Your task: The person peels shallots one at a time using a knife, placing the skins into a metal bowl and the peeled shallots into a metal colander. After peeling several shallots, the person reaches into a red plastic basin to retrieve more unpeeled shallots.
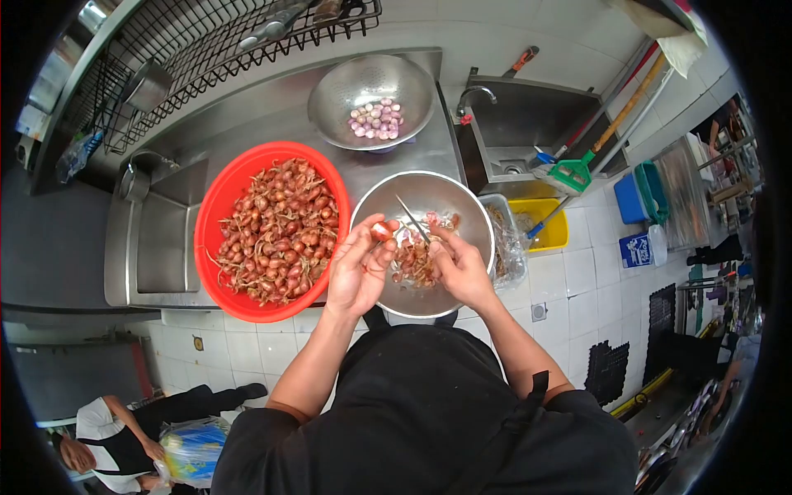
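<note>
Over a steel bowl (473,285) with skins and shallot scraps inside, my left hand (356,268) holds a reddish shallot (382,231) in its fingertips. My right hand (462,268) grips a small knife (411,216), its blade pointing up and left, a little apart from the shallot. To the left stands a red basin (208,247) heaped with unpeeled shallots (280,231). Behind the bowl, a steel colander (330,107) holds peeled pinkish shallots (376,120).
A sink (172,235) lies at the left, another (528,124) at the back right. Right of the bowl are a plastic bag of scraps (505,247) and a yellow container (551,216). A wire rack (198,49) hangs above. Another person (107,437) is at the lower left.
</note>
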`<action>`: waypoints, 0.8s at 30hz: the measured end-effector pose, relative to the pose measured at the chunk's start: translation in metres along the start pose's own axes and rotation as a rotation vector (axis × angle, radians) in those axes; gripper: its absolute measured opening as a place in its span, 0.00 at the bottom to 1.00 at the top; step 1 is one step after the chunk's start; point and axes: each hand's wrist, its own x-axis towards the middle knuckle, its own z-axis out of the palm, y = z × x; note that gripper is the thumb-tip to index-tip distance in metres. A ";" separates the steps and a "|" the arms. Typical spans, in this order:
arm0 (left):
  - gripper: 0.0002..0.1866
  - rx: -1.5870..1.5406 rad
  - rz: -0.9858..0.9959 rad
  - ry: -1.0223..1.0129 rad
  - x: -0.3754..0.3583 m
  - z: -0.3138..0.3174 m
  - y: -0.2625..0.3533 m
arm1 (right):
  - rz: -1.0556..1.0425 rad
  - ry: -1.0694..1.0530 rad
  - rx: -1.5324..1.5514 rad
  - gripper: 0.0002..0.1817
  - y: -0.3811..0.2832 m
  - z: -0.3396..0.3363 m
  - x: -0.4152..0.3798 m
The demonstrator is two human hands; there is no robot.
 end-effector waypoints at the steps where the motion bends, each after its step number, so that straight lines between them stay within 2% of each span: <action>1: 0.18 0.041 0.030 -0.012 -0.001 0.002 0.000 | 0.001 0.000 0.001 0.19 -0.015 0.003 -0.006; 3: 0.17 0.082 0.058 -0.027 0.000 0.004 -0.002 | -0.056 -0.125 0.188 0.21 -0.041 0.008 -0.016; 5: 0.16 0.294 0.197 -0.093 -0.001 0.002 -0.005 | -0.099 -0.152 0.221 0.21 -0.050 0.017 -0.019; 7: 0.16 0.295 0.204 -0.099 -0.002 0.005 -0.005 | -0.136 -0.206 0.233 0.20 -0.054 0.022 -0.018; 14: 0.16 0.388 0.310 -0.094 0.001 0.013 -0.002 | -0.196 -0.117 0.206 0.15 -0.058 0.031 -0.019; 18: 0.15 0.369 0.318 -0.087 0.001 0.012 -0.003 | -0.207 -0.106 0.181 0.14 -0.058 0.031 -0.017; 21: 0.14 0.327 0.327 -0.056 0.004 0.012 -0.003 | -0.140 -0.135 0.204 0.13 -0.056 0.030 -0.017; 24: 0.14 0.185 0.272 -0.028 0.004 0.014 -0.002 | -0.178 -0.132 0.163 0.13 -0.049 0.028 -0.020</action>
